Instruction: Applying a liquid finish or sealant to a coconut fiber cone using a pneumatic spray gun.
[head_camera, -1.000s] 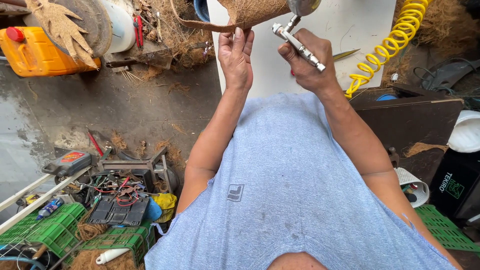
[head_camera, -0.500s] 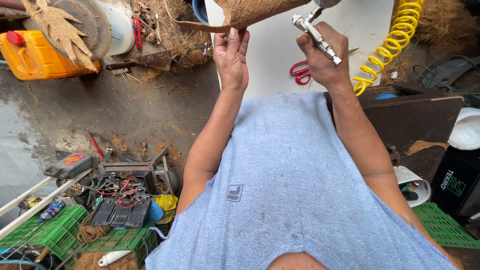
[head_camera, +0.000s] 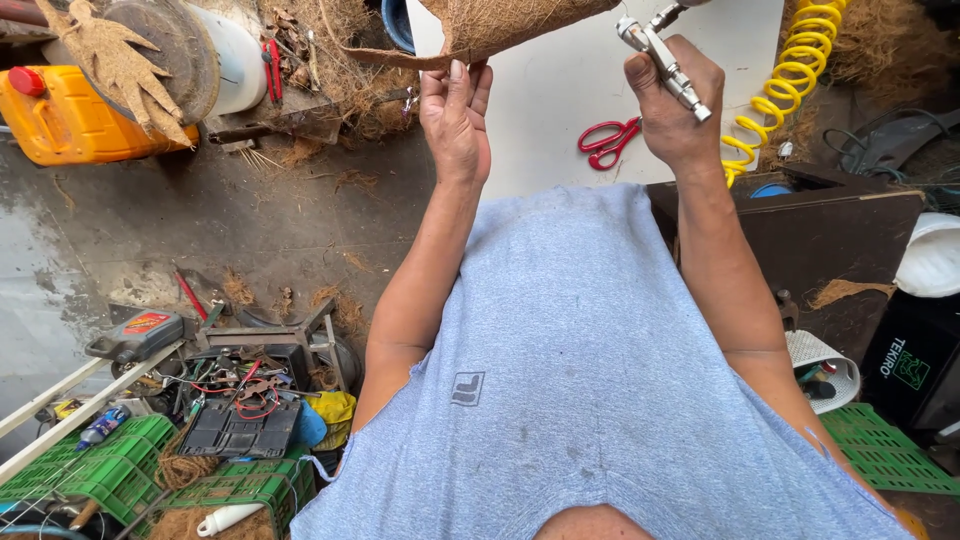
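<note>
My left hand (head_camera: 456, 120) holds up the lower edge of a brown coconut-fibre sheet (head_camera: 500, 25) at the top of the view, fingers pressed flat behind it. My right hand (head_camera: 675, 110) is closed around a silver metal air tool (head_camera: 662, 62) whose nozzle points up toward the sheet. A coiled yellow air hose (head_camera: 785, 80) hangs to the right of that hand. Both forearms reach up over my grey-blue shirt. The upper part of the sheet and the tool's tip are cut off by the frame.
Red scissors (head_camera: 610, 140) lie on a white board (head_camera: 560, 110). An orange jug (head_camera: 70, 115), a fibre hand shape (head_camera: 120, 65) and a white bucket sit top left. Green crates (head_camera: 100, 475) with tools lie bottom left; a dark box (head_camera: 830, 235) stands right.
Both hands have shifted slightly; the air tool has tilted more upright and moved right, uncovering the red scissors on the white board. The fibre sheet stays in my left hand.
</note>
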